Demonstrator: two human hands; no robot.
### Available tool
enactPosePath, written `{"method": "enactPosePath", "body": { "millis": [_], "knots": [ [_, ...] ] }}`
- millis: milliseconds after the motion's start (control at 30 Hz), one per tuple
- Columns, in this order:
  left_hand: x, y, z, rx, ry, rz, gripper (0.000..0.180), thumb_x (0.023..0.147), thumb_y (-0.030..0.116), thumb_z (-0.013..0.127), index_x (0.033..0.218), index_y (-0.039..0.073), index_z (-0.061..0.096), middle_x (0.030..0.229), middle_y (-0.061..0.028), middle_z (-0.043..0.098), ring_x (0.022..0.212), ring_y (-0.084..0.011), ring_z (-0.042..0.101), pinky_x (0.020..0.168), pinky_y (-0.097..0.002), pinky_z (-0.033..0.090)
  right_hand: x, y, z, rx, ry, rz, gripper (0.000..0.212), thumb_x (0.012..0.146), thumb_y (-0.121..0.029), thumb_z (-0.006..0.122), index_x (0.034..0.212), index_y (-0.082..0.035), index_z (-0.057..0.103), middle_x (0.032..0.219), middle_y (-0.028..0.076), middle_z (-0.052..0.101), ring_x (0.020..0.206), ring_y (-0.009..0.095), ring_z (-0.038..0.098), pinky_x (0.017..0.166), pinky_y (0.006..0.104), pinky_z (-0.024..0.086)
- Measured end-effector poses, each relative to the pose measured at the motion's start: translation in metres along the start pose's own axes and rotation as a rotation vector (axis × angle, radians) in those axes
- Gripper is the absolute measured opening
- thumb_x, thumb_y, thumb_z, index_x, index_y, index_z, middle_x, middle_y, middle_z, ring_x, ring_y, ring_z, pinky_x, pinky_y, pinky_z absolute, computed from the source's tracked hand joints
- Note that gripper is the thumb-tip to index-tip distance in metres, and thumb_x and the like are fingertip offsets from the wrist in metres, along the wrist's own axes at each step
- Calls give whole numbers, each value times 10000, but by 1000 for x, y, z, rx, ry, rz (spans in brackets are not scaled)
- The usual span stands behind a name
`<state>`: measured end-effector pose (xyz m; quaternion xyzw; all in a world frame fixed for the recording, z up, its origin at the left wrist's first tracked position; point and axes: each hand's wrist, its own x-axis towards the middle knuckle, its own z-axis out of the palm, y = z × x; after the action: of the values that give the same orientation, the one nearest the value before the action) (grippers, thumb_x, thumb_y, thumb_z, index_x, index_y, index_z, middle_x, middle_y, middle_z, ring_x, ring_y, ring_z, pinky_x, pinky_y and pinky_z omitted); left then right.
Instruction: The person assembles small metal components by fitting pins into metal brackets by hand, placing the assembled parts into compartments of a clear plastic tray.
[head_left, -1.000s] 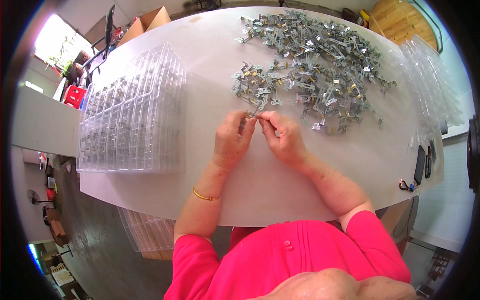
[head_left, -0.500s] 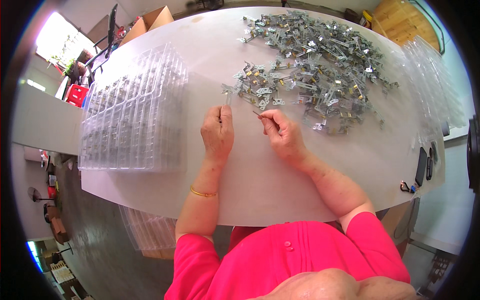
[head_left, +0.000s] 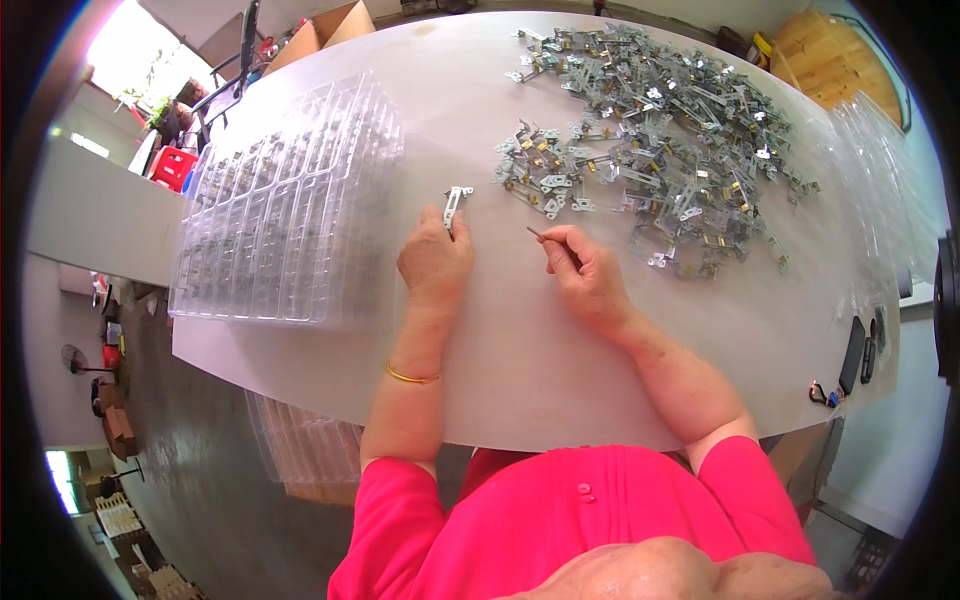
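Note:
My left hand (head_left: 436, 255) is closed on a small metal bracket (head_left: 453, 207), pinched between thumb and fingers so that its slotted plate sticks up past the fingertips. To the right, my right hand (head_left: 588, 278) grips a thin dark rod (head_left: 536, 232) whose tip points toward the left hand; the rest of it is hidden in the fingers. Beyond both hands spreads a large heap of similar metal brackets (head_left: 690, 135), some with brass-coloured parts. Left of my left hand stands a stack of clear plastic trays (head_left: 262, 290) with metal parts in the compartments.
Clear plastic sheets or sleeves (head_left: 880, 190) lie along the table's right side. Near the right front edge are a black flat object (head_left: 852, 355) and a small item with a black loop (head_left: 819, 394). More clear trays (head_left: 310, 445) sit below the table edge at left.
My left hand has turned, bringing the bracket's plate into fuller view. My right hand still grips the rod, a little farther from the left. The whole scene has shifted slightly as the head moved.

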<state>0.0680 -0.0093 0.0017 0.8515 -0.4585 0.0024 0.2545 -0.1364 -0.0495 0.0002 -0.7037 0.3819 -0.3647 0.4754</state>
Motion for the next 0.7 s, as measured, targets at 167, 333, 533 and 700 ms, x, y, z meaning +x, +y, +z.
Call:
{"method": "enactPosePath", "body": {
  "millis": [167,333,533,700],
  "knots": [
    [-2,5,-8,150,94,99,303,916,335,627,939,44,546,918,-155,618,712,-373,668,608,-477,544,4,7,2,25,8,-18,116,977,-157,622,1038,-63,654,675,38,610,589,102,547,543,280,439],
    [-3,-7,12,67,154,173,252,909,268,634,955,34,553,943,-171,609,780,-373,662,653,-466,553,4,8,2,1,-4,-91,100,975,-143,615,1025,-66,655,665,39,612,598,97,575,548,276,447],
    [-9,2,7,-125,162,196,174,900,182,637,940,20,589,938,-181,626,785,-369,649,682,-452,535,2,11,1,33,10,-76,91,973,-124,620,1017,-54,659,676,18,618,608,82,577,557,253,445],
    [-25,32,-49,-422,119,180,127,862,111,695,880,5,629,824,-163,627,690,-290,630,638,-386,512,2,14,4,160,-1,32,92,981,-122,617,1038,-66,661,700,-17,610,629,49,556,564,222,432]
  ]
}}
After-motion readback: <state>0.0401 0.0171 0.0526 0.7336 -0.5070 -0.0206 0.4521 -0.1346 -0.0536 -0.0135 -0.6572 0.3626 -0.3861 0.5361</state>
